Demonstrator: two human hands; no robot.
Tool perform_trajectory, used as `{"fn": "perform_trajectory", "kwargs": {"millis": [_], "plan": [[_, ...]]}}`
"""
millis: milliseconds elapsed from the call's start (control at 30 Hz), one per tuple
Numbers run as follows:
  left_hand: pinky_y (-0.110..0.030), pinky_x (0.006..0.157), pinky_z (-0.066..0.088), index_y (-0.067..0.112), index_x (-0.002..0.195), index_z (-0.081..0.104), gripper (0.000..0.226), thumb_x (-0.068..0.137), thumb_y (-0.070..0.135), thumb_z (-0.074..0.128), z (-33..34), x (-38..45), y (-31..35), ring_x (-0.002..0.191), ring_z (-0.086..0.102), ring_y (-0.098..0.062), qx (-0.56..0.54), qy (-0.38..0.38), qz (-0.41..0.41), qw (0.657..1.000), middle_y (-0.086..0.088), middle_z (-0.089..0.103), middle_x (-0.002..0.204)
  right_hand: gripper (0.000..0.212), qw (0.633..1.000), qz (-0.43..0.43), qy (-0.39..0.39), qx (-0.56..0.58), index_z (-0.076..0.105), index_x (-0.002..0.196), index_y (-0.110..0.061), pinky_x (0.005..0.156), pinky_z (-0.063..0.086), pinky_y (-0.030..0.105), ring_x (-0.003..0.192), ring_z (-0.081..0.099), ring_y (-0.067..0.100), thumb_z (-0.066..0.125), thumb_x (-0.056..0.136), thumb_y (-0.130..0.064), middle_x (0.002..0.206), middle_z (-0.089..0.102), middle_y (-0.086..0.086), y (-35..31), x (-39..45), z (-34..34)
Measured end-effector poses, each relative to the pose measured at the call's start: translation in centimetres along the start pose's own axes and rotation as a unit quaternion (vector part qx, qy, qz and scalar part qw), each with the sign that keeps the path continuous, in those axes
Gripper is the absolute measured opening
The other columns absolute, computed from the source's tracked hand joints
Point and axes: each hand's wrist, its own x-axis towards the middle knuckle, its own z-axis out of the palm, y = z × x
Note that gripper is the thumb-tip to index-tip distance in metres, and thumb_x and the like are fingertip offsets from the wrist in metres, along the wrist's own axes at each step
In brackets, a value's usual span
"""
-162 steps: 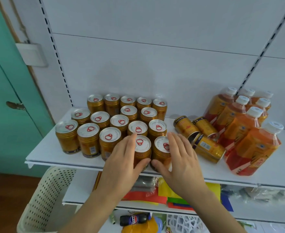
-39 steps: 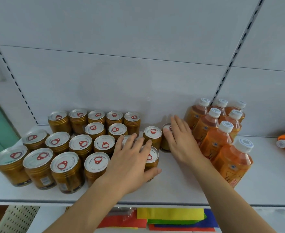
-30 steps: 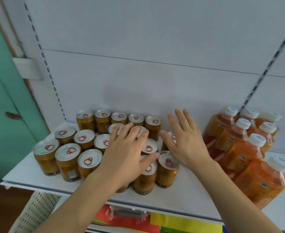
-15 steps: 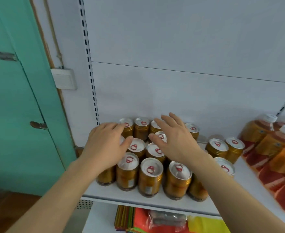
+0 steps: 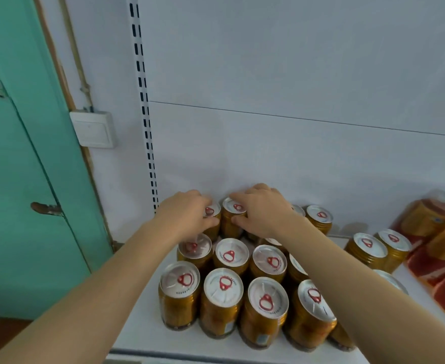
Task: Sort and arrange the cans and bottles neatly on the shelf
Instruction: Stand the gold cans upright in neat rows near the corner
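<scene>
A white shelf [image 5: 142, 334] against a white back panel [image 5: 268, 153] carries the stock; a teal door [image 5: 19, 179] and a wall switch [image 5: 93, 129] stand to its left. Orange bottles [image 5: 441, 248], blurred, occupy the shelf's right edge. Gold cans [image 5: 222, 298] with silver tops and red pull rings stand upright in close rows from the front edge to the back, at the shelf's left end; two further cans [image 5: 379, 252] stand apart between that block and the bottles. Both arms reach over the block to the back row. The left hand [image 5: 187, 215] has its fingers and thumb curled round a back-row can [image 5: 212, 214] near the left rear corner. The right hand [image 5: 262, 212] grips the neighbouring can [image 5: 233, 216], fingers bent over its top and thumb against its side. The two held cans stand side by side, just beside each other, at the back panel.
</scene>
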Motion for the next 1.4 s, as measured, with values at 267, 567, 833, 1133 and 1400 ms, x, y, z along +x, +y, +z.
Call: {"fn": "perform_trajectory", "kwargs": {"millis": [267, 567, 833, 1133, 1400], "plan": [[-0.036, 0.077, 0.057, 0.031, 0.124, 0.072, 0.036, 0.1, 0.054, 0.06, 1.9, 0.5, -2.8, 0.092, 0.065, -0.018, 0.005, 0.054, 0.046, 0.997, 0.011, 0.061, 0.114, 0.045, 1.0, -0.015, 0.015, -0.019, 0.06, 0.137, -0.032, 0.102, 0.049, 0.042, 0.121, 0.053, 0.027, 0.065, 0.094, -0.043, 0.13, 0.068, -0.001, -0.3, 2.1, 1.0], [-0.028, 0.077, 0.056, 0.03, 0.129, 0.071, 0.033, 0.1, 0.045, 0.063, 2.2, 0.3, -8.8, 0.099, 0.063, -0.013, -0.037, 0.081, 0.074, 0.993, 0.012, 0.06, 0.125, 0.054, 1.0, -0.019, 0.02, 0.015, 0.063, 0.138, -0.036, 0.1, 0.049, 0.044, 0.123, 0.053, 0.028, 0.066, 0.091, -0.062, 0.135, 0.065, -0.002, -4.0, 3.7, 1.1], [-0.029, 0.078, 0.052, 0.025, 0.13, 0.069, 0.032, 0.101, 0.038, 0.063, 3.0, 0.9, -12.1, 0.1, 0.064, -0.016, -0.076, 0.1, 0.102, 0.987, 0.011, 0.057, 0.128, 0.049, 0.999, 0.026, 0.01, 0.037, 0.069, 0.133, -0.036, 0.1, 0.048, 0.043, 0.123, 0.051, 0.028, 0.065, 0.093, -0.064, 0.127, 0.063, 0.0, -6.8, 4.4, 1.0], [-0.038, 0.078, 0.056, 0.02, 0.121, 0.072, 0.026, 0.099, 0.033, 0.068, 3.6, 1.3, -13.8, 0.096, 0.065, -0.02, -0.099, 0.114, 0.117, 0.982, 0.009, 0.058, 0.125, 0.042, 0.999, 0.043, 0.012, 0.023, 0.071, 0.128, -0.034, 0.099, 0.047, 0.043, 0.122, 0.049, 0.029, 0.063, 0.096, -0.06, 0.125, 0.062, 0.003, -9.0, 5.6, 0.8], [-0.035, 0.085, 0.053, 0.018, 0.124, 0.07, 0.029, 0.1, 0.034, 0.068, 3.7, 1.7, -14.2, 0.101, 0.063, -0.019, -0.119, 0.098, 0.117, 0.981, 0.008, 0.057, 0.126, 0.039, 0.998, 0.051, 0.005, 0.029, 0.073, 0.119, -0.035, 0.098, 0.047, 0.043, 0.121, 0.049, 0.028, 0.064, 0.092, -0.061, 0.123, 0.062, 0.0, -8.8, 6.0, 1.1]]}}
